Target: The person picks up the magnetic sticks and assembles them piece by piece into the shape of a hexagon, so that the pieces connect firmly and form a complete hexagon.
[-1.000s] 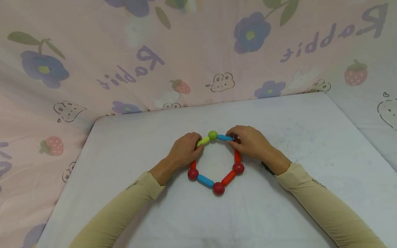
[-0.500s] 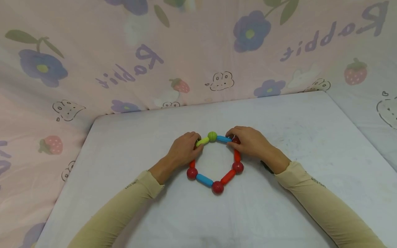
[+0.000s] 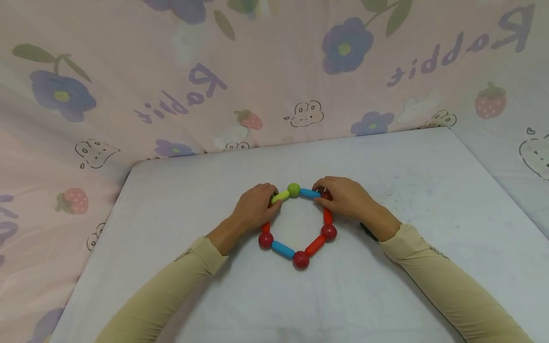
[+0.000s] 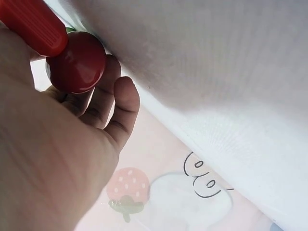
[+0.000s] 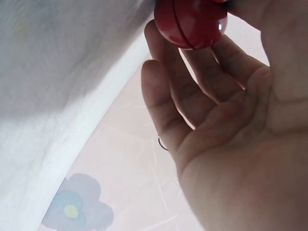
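Note:
A six-sided ring of magnetic sticks and balls lies on the white table. At its far corner sits a green ball [image 3: 293, 189], between a yellow-green stick [image 3: 280, 196] and a blue stick [image 3: 310, 193]. My left hand [image 3: 254, 206] holds the left upper corner, its fingers curled round a red ball [image 4: 79, 62] with a red stick [image 4: 38, 26] joined to it. On the other side, my right hand [image 3: 345, 196] grips another red ball [image 5: 191, 21] at the right upper corner. Thumb and fingers of both hands partly hide these corners in the head view.
The ring's near side has a second blue stick [image 3: 283, 250], a red stick [image 3: 315, 246] and a red ball [image 3: 301, 260] at the nearest corner. A dark object [image 3: 369, 232] shows partly under the right wrist. Behind the table [image 3: 193, 181] hangs a printed curtain [image 3: 266, 62].
The green ball and the right hand have shifted very slightly toward the near side. Both hands keep their hold on the ring.

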Motion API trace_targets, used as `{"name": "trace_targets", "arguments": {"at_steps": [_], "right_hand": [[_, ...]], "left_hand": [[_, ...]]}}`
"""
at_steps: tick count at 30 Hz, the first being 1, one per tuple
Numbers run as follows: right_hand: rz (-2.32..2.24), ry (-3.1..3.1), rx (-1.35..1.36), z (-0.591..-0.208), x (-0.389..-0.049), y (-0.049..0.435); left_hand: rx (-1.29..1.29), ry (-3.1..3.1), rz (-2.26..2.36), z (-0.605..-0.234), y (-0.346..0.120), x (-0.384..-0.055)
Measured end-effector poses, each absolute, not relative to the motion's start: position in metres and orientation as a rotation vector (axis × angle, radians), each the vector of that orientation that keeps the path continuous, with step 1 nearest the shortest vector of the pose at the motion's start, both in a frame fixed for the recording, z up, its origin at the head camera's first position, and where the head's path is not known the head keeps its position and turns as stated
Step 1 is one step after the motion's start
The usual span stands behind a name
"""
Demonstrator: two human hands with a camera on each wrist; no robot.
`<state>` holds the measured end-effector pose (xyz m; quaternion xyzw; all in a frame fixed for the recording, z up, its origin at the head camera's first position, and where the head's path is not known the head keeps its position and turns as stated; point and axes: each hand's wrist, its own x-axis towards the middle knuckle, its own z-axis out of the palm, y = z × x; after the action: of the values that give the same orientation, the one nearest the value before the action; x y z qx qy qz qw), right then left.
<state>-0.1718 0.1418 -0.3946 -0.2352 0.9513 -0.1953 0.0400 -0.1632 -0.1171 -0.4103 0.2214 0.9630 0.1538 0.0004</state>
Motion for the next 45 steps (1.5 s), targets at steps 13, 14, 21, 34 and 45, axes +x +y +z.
{"name": "trace_targets", "arguments": {"at_steps": [13, 14, 21, 34, 45], "right_hand": [[-0.615, 2.919, -0.710, -0.396, -0.172, 0.145], [-0.617, 2.918, -0.707, -0.396, -0.172, 0.146], [-0.624, 2.915, -0.702, -0.397, -0.173, 0.147], [-0.496, 2.966, -0.713, -0.399, -0.164, 0.147], [-0.480, 2.997, -0.799, -0.399, -0.138, 0.165]], "left_hand": [[0.645, 3.013, 0.412, -0.410, -0.120, -0.168], [0.637, 3.014, 0.401, -0.410, -0.122, -0.168], [0.562, 3.055, 0.383, -0.399, -0.134, -0.158], [0.804, 3.090, 0.502, -0.386, -0.147, -0.111], [0.792, 2.909, 0.477, -0.375, -0.147, -0.087]]}}
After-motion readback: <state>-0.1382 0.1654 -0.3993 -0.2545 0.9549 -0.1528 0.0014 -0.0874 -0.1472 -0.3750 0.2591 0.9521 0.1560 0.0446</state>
